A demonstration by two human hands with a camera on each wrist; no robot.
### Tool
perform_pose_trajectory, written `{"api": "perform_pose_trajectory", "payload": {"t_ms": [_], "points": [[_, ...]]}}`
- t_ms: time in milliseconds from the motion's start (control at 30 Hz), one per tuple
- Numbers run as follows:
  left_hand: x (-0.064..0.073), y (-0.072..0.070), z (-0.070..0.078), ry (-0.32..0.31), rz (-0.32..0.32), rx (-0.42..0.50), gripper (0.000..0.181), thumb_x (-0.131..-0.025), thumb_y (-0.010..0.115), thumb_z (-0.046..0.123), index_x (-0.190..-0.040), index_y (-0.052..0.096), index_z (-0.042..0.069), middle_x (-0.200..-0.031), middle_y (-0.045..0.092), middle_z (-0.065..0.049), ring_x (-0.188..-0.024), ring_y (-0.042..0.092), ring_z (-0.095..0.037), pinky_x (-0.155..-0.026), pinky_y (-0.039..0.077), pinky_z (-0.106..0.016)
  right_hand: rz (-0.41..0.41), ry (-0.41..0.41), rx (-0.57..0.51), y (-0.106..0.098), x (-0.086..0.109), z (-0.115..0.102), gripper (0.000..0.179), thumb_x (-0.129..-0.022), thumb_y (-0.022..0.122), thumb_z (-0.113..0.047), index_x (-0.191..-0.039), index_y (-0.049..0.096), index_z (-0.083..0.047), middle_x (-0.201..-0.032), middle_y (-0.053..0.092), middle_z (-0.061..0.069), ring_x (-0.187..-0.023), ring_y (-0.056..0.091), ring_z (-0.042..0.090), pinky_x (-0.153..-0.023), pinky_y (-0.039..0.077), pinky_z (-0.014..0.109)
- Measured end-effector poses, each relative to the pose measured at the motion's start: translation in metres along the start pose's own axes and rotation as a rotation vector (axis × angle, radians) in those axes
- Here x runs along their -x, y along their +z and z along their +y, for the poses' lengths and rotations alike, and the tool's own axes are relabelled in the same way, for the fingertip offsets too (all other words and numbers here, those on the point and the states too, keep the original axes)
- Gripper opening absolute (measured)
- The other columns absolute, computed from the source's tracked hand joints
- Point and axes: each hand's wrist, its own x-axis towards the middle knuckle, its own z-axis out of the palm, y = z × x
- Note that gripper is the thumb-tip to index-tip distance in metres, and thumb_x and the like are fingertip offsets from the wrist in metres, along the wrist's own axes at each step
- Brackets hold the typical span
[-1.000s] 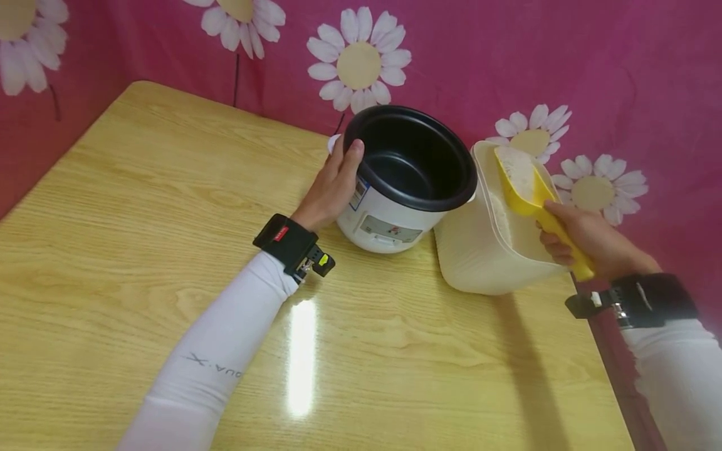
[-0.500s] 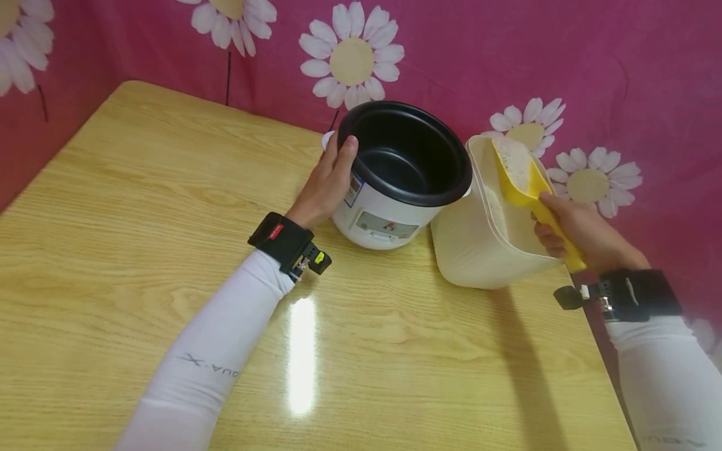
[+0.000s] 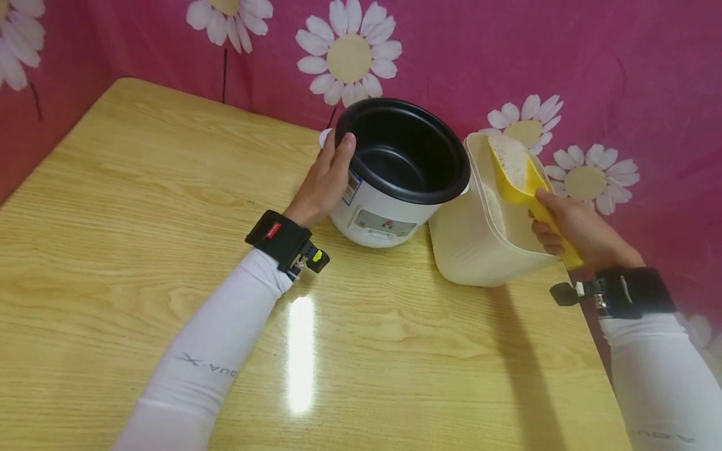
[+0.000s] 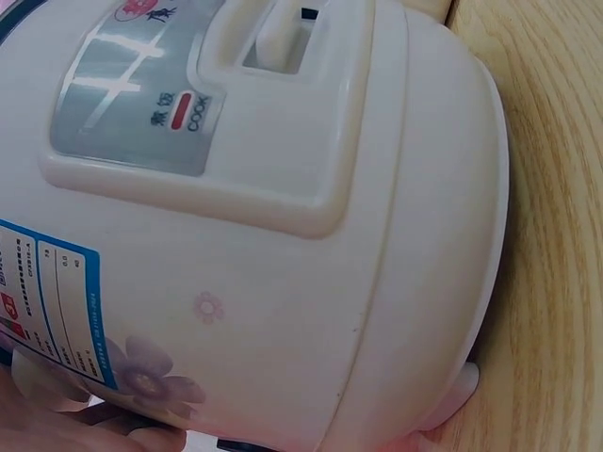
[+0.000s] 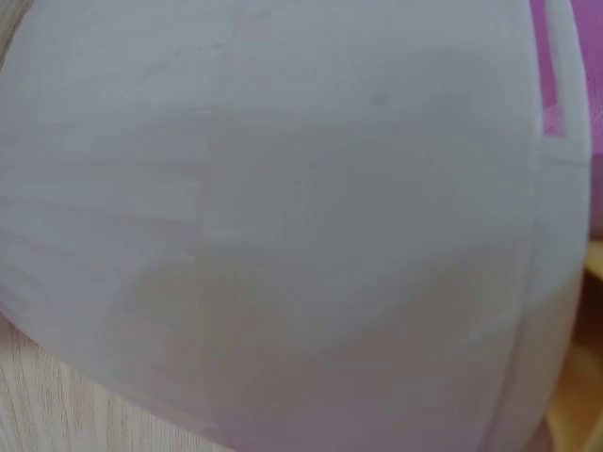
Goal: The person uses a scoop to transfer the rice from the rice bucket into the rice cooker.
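Pink daisy-print backdrop [image 3: 451, 50] and wood-grain table [image 3: 389, 351] are being shown in the head view. Yellow scoop [image 3: 516, 192], heaped with rice [image 3: 510, 156], is being held by its handle in the right hand [image 3: 589, 235], at the mouth of the pale bin [image 3: 468, 250]; rice could be getting spilled if the scoop is being tilted or bumped on the bin's rim. White rice cooker [image 3: 369, 213], just left of the bin, is being gripped at its left side by the left hand [image 3: 323, 185]; with a hard push, it could be getting shoved askew. Black inner pot [image 3: 412, 166] is being seen with no rice; more is being held inside the bin. Left wrist: cooker's front panel [image 4: 141, 85] is being shown, fingers partly. Right wrist: view is being filled by the bin's side; grip cannot be told.
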Motion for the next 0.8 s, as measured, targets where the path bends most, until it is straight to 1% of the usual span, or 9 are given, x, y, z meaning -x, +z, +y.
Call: {"api": "perform_pose_trajectory", "payload": {"t_ms": [133, 300, 533, 633, 800], "points": [[-0.001, -0.0002, -0.0007, 0.002, -0.005, 0.008, 0.062, -0.11, 0.027, 0.05, -0.165, 0.015, 0.024, -0.164, 0.032, -0.009, -0.148, 0.035, -0.026, -0.129, 0.028, -0.055, -0.008, -0.011, -0.036, 0.0002, -0.0007, 0.0002, 0.038, -0.111, 0.031, -0.051, -0.109, 0.042, -0.015, -0.07, 0.041, -0.003, -0.057, 0.026, 0.026, -0.057, 0.018, 0.046], [-0.0022, -0.0005, -0.0019, -0.003, -0.002, 0.015, 0.062, -0.109, 0.027, 0.051, -0.165, 0.014, 0.025, -0.165, 0.032, -0.008, -0.149, 0.035, -0.026, -0.129, 0.027, -0.055, -0.018, -0.027, -0.058, 0.0008, -0.0002, -0.0003, 0.035, -0.112, 0.031, -0.049, -0.109, 0.043, -0.017, -0.071, 0.042, -0.003, -0.058, 0.025, 0.026, -0.056, 0.017, 0.045], [-0.0023, -0.0013, -0.0005, -0.001, -0.002, 0.016, 0.062, -0.11, 0.027, 0.05, -0.165, 0.014, 0.024, -0.165, 0.031, -0.009, -0.149, 0.034, -0.025, -0.129, 0.027, -0.054, -0.026, -0.021, -0.132, 0.0014, 0.0011, -0.0029, 0.035, -0.111, 0.034, -0.049, -0.107, 0.045, -0.016, -0.07, 0.044, -0.003, -0.058, 0.024, 0.025, -0.055, 0.015, 0.043], [-0.0024, -0.0016, 0.0002, -0.003, -0.007, 0.014, 0.063, -0.11, 0.027, 0.05, -0.165, 0.013, 0.024, -0.165, 0.031, -0.008, -0.149, 0.034, -0.026, -0.129, 0.028, -0.055, -0.03, -0.014, -0.153, 0.0009, 0.0008, -0.0035, 0.034, -0.111, 0.034, -0.049, -0.107, 0.045, -0.016, -0.07, 0.044, -0.003, -0.057, 0.025, 0.023, -0.055, 0.015, 0.042], [-0.0035, -0.0019, -0.0006, 0.005, -0.018, 0.025, 0.062, -0.11, 0.027, 0.049, -0.165, 0.013, 0.025, -0.165, 0.031, -0.009, -0.148, 0.034, -0.026, -0.128, 0.029, -0.055, -0.02, 0.001, -0.139, -0.0001, -0.0003, -0.005, 0.035, -0.111, 0.034, -0.05, -0.108, 0.045, -0.017, -0.07, 0.045, -0.004, -0.054, 0.03, 0.021, -0.054, 0.016, 0.042]]}}
